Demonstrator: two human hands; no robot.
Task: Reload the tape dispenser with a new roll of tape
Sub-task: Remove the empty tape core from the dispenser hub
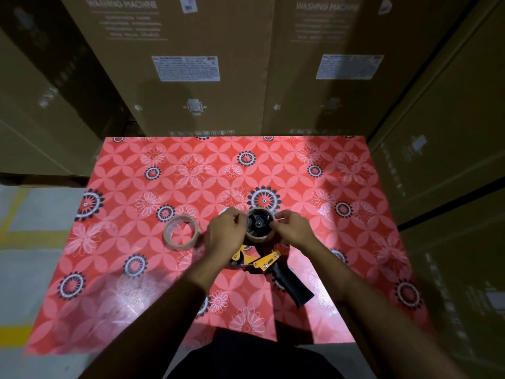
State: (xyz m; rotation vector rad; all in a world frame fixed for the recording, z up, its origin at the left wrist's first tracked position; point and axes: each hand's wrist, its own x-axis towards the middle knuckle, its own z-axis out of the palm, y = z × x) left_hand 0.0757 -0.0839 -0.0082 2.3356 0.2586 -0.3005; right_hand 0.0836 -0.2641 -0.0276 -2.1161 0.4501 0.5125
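A yellow and black tape dispenser lies on the red patterned table, its black handle pointing toward me and to the right. A tape ring sits around its black hub. My left hand pinches the ring's left side and my right hand pinches its right side. A second roll of clear tape lies flat on the table just left of my left hand, untouched.
Tall cardboard boxes marked "washing machine" stand behind the table and along the right side. A grey floor with yellow lines shows at the left. The table's near edge is close to my body.
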